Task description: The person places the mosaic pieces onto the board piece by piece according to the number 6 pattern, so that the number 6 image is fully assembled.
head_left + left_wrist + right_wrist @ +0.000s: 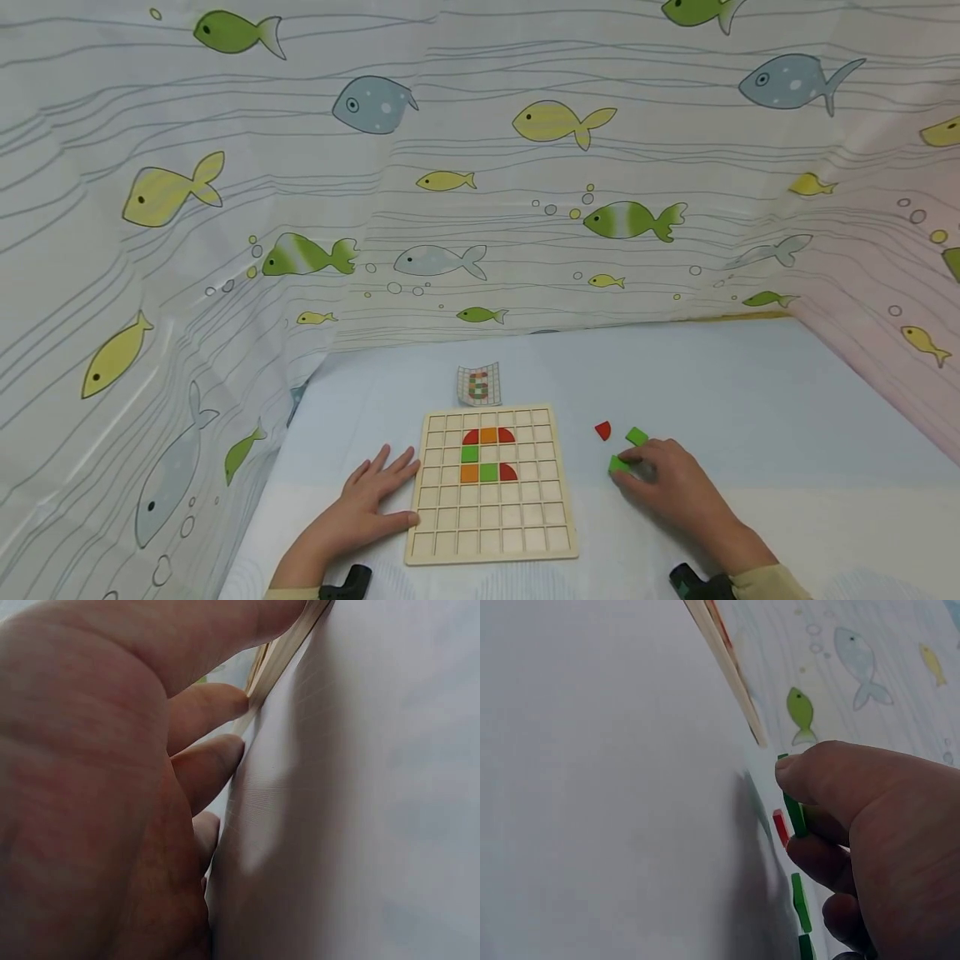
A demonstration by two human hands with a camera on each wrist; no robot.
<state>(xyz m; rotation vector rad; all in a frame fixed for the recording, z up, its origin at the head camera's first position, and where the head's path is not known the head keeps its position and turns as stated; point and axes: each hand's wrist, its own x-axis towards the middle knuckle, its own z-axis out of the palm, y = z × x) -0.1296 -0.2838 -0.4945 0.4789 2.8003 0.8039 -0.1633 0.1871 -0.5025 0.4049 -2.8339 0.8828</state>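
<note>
From where I'm standing, the person's left hand (367, 505) is resting on the left side of the wooden grid board (491, 559), its fingers spreading loosely, the thumb and a fingertip touching the edge. The right hand (681, 490) is pinching a green tile (617, 465) between thumb and fingers, well to the right of the board; I can't tell whether the tile is touching the table (712, 383). A red quarter-round piece (603, 430) is lying just left and far of that hand, and another green square (637, 436) is sitting by its fingers.

On the board, a far row is showing a red piece (471, 437), an orange square and a second red piece. A green square is lying nearer on the left; nearer still, orange, green and red are sitting side by side. A small gridded card (478, 385) is lying just beyond the far edge, and a fish-print curtain (525, 233) is hanging behind.
</note>
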